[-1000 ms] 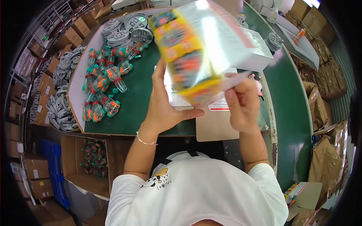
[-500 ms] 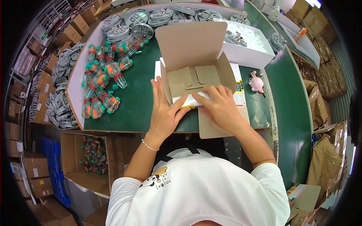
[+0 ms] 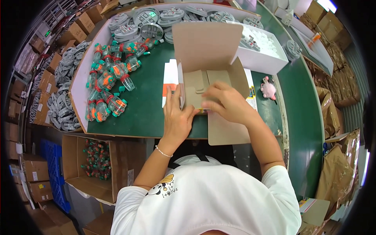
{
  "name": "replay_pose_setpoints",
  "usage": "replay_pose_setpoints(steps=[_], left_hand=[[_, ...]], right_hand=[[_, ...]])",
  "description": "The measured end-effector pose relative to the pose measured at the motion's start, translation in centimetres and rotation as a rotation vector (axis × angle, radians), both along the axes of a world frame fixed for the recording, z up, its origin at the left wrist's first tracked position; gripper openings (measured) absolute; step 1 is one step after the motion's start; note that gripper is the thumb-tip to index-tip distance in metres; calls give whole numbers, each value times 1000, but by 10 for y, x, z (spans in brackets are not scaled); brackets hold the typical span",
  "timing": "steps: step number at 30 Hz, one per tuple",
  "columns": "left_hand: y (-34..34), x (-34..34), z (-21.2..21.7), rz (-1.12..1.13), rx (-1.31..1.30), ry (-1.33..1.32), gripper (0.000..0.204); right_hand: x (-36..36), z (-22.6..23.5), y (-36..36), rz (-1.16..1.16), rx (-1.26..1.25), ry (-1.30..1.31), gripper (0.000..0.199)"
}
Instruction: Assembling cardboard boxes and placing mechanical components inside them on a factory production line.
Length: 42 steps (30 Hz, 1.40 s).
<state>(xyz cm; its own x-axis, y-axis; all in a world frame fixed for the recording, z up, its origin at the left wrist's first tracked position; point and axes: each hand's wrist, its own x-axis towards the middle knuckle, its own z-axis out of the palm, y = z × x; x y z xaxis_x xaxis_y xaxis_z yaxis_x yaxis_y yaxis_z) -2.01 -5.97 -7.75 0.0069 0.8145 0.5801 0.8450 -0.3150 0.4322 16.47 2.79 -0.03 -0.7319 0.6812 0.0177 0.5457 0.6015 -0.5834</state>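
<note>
on the green bench, a cardboard box stands open before me, its lid raised; a white box of white pieces sits behind it to the right. my left grip spreads at the cardboard box's left side, my right grip curls over its near edge; whether either clasps it, i cannot tell. a pink toy lies right.
</note>
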Motion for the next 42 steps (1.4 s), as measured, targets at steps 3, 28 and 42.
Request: replay_pose_setpoints(steps=[3, 28, 42], left_hand=[[4, -6, 12, -17, -12, 17, 20], [211, -161, 83, 101, -82, -91, 55], [291, -155, 33, 635, -67, 157, 78]], right_hand=[[-28, -7, 23, -71, 546, 276, 15], [67, 63, 220, -680, 88, -203, 93], [81, 38, 214, -807, 92, 94, 100]])
